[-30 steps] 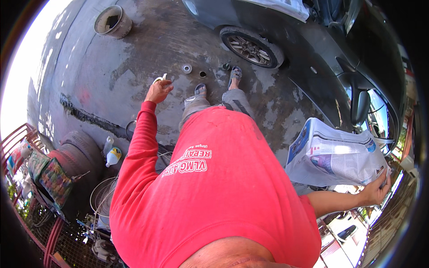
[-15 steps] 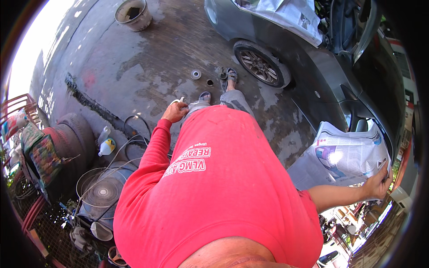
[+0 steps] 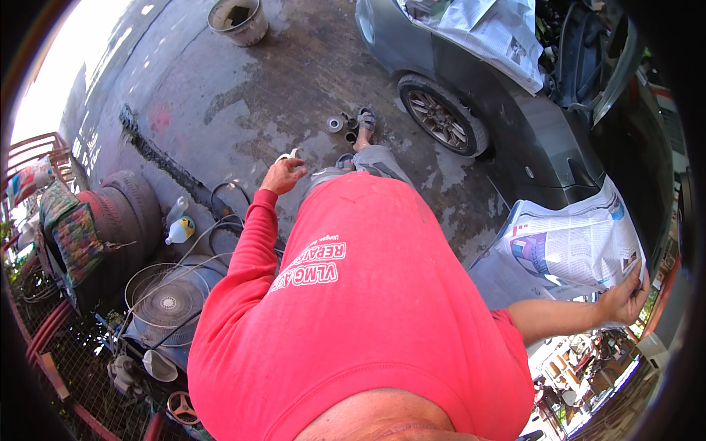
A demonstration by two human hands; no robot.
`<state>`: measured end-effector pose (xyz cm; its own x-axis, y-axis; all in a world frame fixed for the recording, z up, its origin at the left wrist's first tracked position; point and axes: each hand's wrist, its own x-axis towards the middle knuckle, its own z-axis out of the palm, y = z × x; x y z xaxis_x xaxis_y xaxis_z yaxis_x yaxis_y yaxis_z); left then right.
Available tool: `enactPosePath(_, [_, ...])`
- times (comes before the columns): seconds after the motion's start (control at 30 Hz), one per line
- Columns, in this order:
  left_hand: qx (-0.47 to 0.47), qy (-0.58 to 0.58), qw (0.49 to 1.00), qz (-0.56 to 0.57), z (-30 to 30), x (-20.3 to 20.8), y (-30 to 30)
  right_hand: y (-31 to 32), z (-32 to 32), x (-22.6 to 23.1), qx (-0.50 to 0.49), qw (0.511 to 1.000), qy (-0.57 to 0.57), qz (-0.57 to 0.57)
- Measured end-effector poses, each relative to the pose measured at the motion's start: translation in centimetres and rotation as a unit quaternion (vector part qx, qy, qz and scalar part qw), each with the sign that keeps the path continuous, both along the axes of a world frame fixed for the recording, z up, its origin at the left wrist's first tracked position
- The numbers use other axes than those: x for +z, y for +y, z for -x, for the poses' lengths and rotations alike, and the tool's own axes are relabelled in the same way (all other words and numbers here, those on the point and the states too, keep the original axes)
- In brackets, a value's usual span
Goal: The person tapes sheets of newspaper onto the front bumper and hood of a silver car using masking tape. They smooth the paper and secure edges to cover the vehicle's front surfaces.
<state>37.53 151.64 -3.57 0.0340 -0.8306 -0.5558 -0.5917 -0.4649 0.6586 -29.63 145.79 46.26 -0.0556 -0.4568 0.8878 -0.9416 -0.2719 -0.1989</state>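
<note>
My right hand [image 3: 625, 298] is stretched out to the right, its fingers closed on the edge of a newspaper sheet [image 3: 581, 246]. The sheet hangs open beside the dark grey car [image 3: 507, 110], its upper part in front of the door and mirror. My left hand [image 3: 284, 175] is held low in front of me, closed round a roll of tape [image 3: 288, 155], of which only a pale curved edge shows. More newspaper [image 3: 485, 37] covers part of the car's front.
A bucket [image 3: 239, 22] stands on the stained floor ahead. To the left are stacked tyres [image 3: 132, 206], bottles [image 3: 180, 230], a fan [image 3: 168, 302] and looped cables [image 3: 232, 213]. Small round cans [image 3: 334, 124] sit by my feet. The car's front wheel [image 3: 441, 117] is ahead on the right.
The newspaper has risen and spread more open, now covering the car's mirror. My left hand has shifted slightly, still with the tape. The view has turned a little, and my feet have moved.
</note>
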Motion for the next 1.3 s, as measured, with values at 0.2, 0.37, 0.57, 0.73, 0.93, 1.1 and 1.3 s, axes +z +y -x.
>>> enactPosePath(0.2, [0.01, 0.024, 0.999, -0.023, 1.3, 1.2, 0.9, -1.1, -1.7, 0.7, 0.085, 0.995, -0.021, -0.045])
enactPosePath(0.37, [-0.044, 0.02, 0.994, 0.097, 3.4, 3.3, -1.3, -1.7, -8.1, 0.3, 0.098, 0.979, 0.024, -0.177])
enactPosePath(0.57, [-0.225, 0.154, 0.915, 0.299, 15.5, 18.7, -13.8, -3.0, -16.2, -8.1, 0.152, 0.914, -0.02, -0.375])
enactPosePath(0.73, [-0.394, 0.284, 0.744, 0.46, 26.6, 29.1, -16.1, -0.3, -19.7, -12.7, 0.136, 0.921, -0.033, -0.362])
enactPosePath(0.93, [-0.417, 0.391, 0.694, 0.437, 33.1, 27.9, -14.4, 5.2, -17.8, -12.6, 0.031, 0.918, -0.169, -0.358])
enactPosePath(1.1, [-0.485, 0.388, 0.684, 0.383, 33.6, 29.3, -13.2, 11.1, -12.3, -12.5, 0.06, 0.823, -0.203, -0.528])
enactPosePath(1.3, [-0.43, 0.346, 0.761, 0.34, 31.2, 30.4, -10.3, 16.6, -5.6, -16.6, 0.092, 0.73, -0.21, -0.643])
